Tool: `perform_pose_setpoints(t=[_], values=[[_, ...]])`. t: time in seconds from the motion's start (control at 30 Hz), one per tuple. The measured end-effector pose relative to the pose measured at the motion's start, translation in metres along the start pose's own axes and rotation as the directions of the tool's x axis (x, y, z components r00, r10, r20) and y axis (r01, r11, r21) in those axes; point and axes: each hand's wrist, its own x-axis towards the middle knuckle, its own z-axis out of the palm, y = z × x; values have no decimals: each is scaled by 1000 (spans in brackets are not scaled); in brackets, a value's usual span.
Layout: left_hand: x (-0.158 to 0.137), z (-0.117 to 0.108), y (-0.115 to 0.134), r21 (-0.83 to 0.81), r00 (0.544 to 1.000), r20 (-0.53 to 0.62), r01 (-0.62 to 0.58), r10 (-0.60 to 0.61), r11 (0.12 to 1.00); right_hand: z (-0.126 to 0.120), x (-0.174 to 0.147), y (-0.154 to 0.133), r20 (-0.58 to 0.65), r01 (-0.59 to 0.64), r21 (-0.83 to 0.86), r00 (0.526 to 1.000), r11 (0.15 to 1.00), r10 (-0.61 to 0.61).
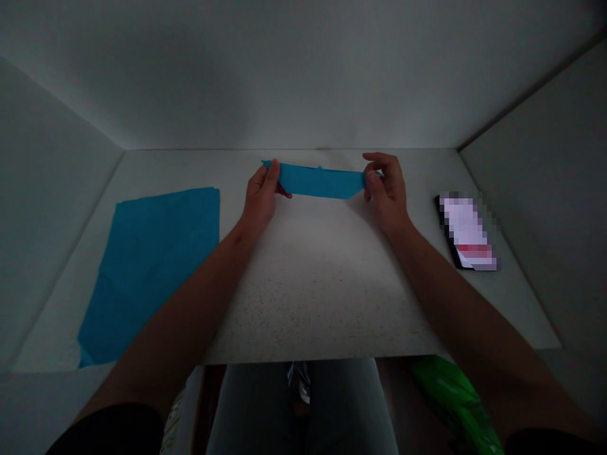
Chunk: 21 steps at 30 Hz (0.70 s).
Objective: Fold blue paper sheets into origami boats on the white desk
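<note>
A folded strip of blue paper [322, 182] is stretched level between my two hands, above the far part of the white table. My left hand [263, 188] pinches its left end, thumb in front and fingers behind. At the other end, my right hand [386, 186] grips the paper between thumb and fingers, with the index finger raised and bent. The strip's lower corners slant, and a small point sticks up from the middle of its top edge. Part of each end is hidden by the fingers.
Blue paper sheets [161, 253] lie on the left of the white table [322, 303], partly behind my left forearm. A phone [467, 234] with a lit, blurred screen rests at the right. Pale walls enclose the table's back and sides. Below its front edge is a green bag [455, 398].
</note>
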Motion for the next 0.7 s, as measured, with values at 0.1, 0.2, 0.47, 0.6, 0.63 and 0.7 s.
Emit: perform_pose_setpoints(t=[0.1, 0.2, 0.47, 0.6, 0.63, 0.7], values=[[-5, 3, 2, -24, 1000, 26, -10, 11, 1000, 1, -3, -5, 91, 111, -175, 991, 978, -96], [-8, 5, 5, -30, 998, 59, -22, 23, 999, 3, -5, -8, 152, 90, -192, 986, 977, -61], [-4, 2, 6, -73, 1000, -19, 0, -1, 997, 4, -2, -11, 118, -59, -92, 991, 994, 70], [-1, 1, 4, -101, 999, -34, -16, 13, 995, 4, -2, -11, 115, -73, -91, 990, 993, 83], [-1, 1, 4, -101, 999, -34, -18, 15, 995, 4, -2, -10, 111, -72, -96, 990, 993, 83], [-1, 1, 2, -103, 999, -45, -23, 19, 994, 4, -3, -6, 87, -58, -99, 994, 993, 67]])
